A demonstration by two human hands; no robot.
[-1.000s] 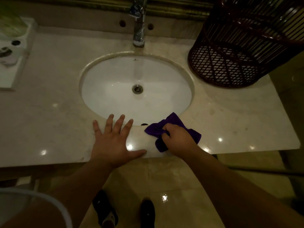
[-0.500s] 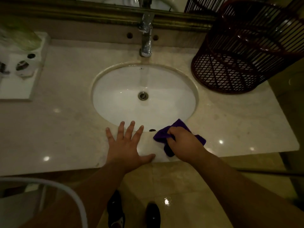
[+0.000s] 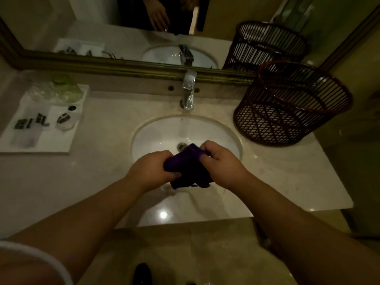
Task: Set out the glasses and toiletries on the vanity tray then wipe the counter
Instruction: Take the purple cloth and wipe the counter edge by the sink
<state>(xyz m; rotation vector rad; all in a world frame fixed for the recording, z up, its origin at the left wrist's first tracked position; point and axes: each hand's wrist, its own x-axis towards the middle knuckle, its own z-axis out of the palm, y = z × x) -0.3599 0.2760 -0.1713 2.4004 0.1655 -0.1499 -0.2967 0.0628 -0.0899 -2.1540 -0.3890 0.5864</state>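
A purple cloth [image 3: 188, 168] hangs bunched over the front of the white sink [image 3: 164, 132], lifted off the counter. My left hand [image 3: 152, 169] grips its left side and my right hand [image 3: 221, 163] grips its right side. At the far left a white vanity tray [image 3: 51, 140] lies on the beige marble counter [image 3: 98, 161]. Two clear greenish glasses [image 3: 66, 89] stand upside down at the tray's back. Small toiletry packs [image 3: 33, 121] and a small round bottle [image 3: 64, 120] lie on the tray.
A chrome tap [image 3: 189, 90] stands behind the sink under a gold-framed mirror [image 3: 123, 65]. A dark slatted basket [image 3: 292, 103] occupies the counter's back right. The counter's front edge runs just below my hands, with tiled floor and my shoes beneath.
My left hand left the counter and took hold of the cloth. Both hands raised the cloth off the counter edge over the sink. The view tilted up, showing the mirror and whole tray.
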